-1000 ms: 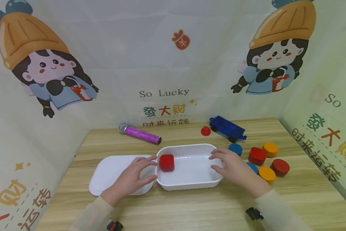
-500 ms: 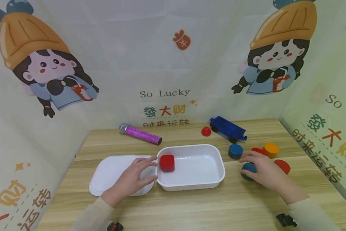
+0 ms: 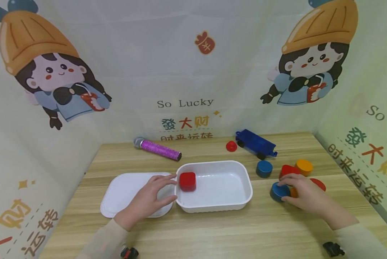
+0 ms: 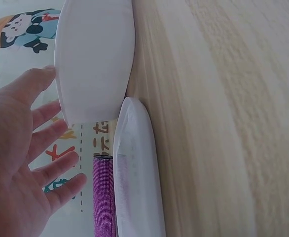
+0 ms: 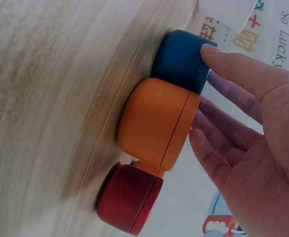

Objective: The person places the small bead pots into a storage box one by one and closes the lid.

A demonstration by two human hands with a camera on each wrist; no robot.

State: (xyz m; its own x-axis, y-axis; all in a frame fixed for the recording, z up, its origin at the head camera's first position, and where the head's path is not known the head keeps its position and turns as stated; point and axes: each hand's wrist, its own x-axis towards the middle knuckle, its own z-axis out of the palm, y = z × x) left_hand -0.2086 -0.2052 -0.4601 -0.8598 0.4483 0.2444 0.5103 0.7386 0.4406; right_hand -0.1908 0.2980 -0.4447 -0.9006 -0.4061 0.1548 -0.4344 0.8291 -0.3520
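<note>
My left hand is at the left end of a white open box, fingers spread and its tips at the rim. Inside the box, by that end, sits a red block with rounded corners. On the table to the right, my right hand is over the round blocks, fingers loosely bent. Its fingertips are at the right part of a blue round block, and the thumb tip overlaps that block's upper edge in the right wrist view. An orange round block is against the blue one, partly hidden by the hand in the head view.
A white lid lies left of the box. Behind are a purple microphone, a small red piece and a blue toy wagon. Another blue block, a red block and an orange block stand around the right hand.
My right hand has moved from the box's right end to the round blocks, then slightly further right across the near blue one. That blue block has shifted a little leftward. The left hand stays put.
</note>
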